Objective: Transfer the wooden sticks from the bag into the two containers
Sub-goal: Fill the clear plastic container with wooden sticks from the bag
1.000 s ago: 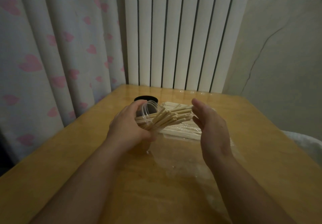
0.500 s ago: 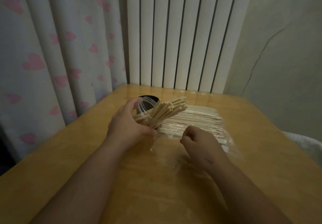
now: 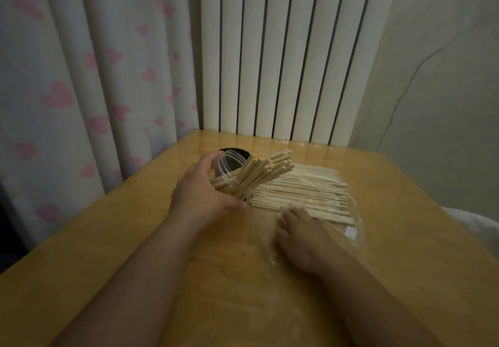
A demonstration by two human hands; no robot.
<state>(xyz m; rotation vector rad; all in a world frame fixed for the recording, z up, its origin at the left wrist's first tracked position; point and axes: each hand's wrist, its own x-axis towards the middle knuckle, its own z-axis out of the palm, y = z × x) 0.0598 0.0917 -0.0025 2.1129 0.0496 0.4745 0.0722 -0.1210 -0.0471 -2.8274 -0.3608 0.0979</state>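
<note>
Right hand [image 3: 299, 238] uncurled flat onto bag [image 3: 357, 238], fingertips [image 3: 288, 213] blurred, left hand [image 3: 199, 198] gripping container [image 3: 229, 163] of sticks [image 3: 272, 167]

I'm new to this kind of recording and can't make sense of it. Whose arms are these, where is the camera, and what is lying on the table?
There is no machine here. The arms belong to a person, and the picture comes from a camera worn on their head, looking forward and down. The left hand grips a clear container, tilted, with a bundle of wooden sticks poking out of its mouth. Just behind it is a dark round thing, probably the second container, on the wooden table. The right hand rests at the near end of a clear plastic bag, which lies flat on the table with more sticks inside. Its fingertips are blurred, so I cannot tell whether they pinch anything.
</note>
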